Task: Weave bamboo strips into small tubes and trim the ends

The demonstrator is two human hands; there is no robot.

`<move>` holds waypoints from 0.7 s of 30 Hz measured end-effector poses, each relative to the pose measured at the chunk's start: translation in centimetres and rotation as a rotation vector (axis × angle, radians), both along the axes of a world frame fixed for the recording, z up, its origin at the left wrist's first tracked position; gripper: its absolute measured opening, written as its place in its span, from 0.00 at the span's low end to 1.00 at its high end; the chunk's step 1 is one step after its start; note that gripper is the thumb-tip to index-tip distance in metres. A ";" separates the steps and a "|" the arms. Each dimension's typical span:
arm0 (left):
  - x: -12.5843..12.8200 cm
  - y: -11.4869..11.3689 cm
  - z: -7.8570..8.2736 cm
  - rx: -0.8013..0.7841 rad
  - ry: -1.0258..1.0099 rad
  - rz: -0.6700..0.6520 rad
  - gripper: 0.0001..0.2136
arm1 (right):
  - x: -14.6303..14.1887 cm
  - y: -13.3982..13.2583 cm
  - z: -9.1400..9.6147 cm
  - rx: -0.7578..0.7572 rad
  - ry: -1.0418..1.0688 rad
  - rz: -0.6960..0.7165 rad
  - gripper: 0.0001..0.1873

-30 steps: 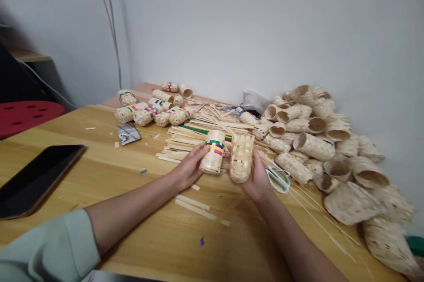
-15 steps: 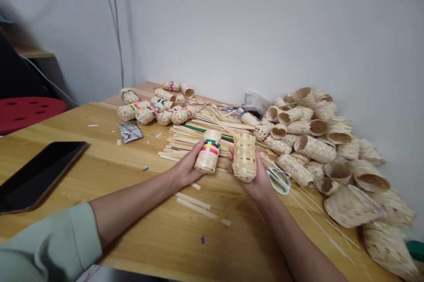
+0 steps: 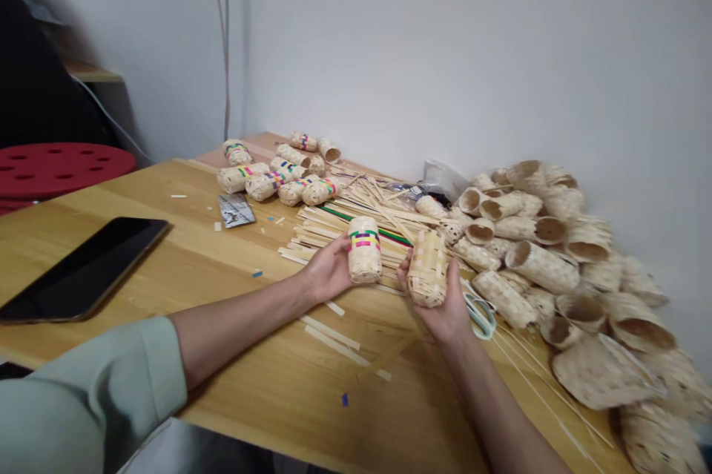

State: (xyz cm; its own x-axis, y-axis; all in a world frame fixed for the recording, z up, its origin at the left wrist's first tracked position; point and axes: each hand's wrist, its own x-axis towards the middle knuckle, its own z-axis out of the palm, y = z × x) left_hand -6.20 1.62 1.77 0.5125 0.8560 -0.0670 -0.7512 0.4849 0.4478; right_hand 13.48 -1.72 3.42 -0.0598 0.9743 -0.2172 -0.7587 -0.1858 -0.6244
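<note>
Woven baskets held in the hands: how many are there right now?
2: a banded basket in the left hand, and a plain basket in the right hand. No other held basket shows.

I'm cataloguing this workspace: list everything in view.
Banded basket: one, pale multicolour, left hand
Plain basket: one, pale, right hand
Grouped baskets: about ten, pale, some banded, back left
Piled baskets: many, pale, right
Strips: many, mostly pale, tabletop
Scissors: one, pale handles, right
Phone: one, black, left
Sachet: one, silver, left
Plastic bag: one, translucent, back
Stool: one, red, far left
Cables: several, greyish, back left
Table: one, light brown, centre
Wall: one, white, back
Sleeve: one, pale green, left arm
Hands: two, bare, centre
</note>
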 end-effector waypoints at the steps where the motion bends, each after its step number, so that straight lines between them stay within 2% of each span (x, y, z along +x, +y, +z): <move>1: 0.1 0.1 0.0 0.013 0.001 0.042 0.18 | -0.1 0.0 0.1 0.011 -0.006 -0.008 0.27; 4: 0.3 0.3 -0.3 0.030 0.014 0.139 0.24 | -0.2 -0.1 0.1 0.038 -0.061 -0.011 0.20; 6: 0.5 0.4 -0.6 0.021 0.041 0.158 0.25 | -0.4 0.0 -0.1 0.045 -0.106 -0.006 0.17; 14: 0.7 0.4 -1.0 0.042 0.055 0.157 0.20 | -1.4 0.2 -0.2 -0.025 -0.139 0.024 0.22; 17: 0.7 0.5 -0.9 0.037 0.020 0.087 0.14 | -1.5 0.1 0.0 -0.066 -0.143 0.017 0.23; 21: 0.5 0.8 -0.9 0.005 -0.005 -0.032 0.18 | -1.7 -0.1 0.2 -0.117 -0.160 0.009 0.24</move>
State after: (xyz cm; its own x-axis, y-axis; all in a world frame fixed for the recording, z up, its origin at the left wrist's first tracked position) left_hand -5.68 2.47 0.83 0.5402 0.8393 -0.0603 -0.7373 0.5067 0.4468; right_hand 11.81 -1.80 3.59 -0.0238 0.9413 -0.3368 -0.6495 -0.2707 -0.7105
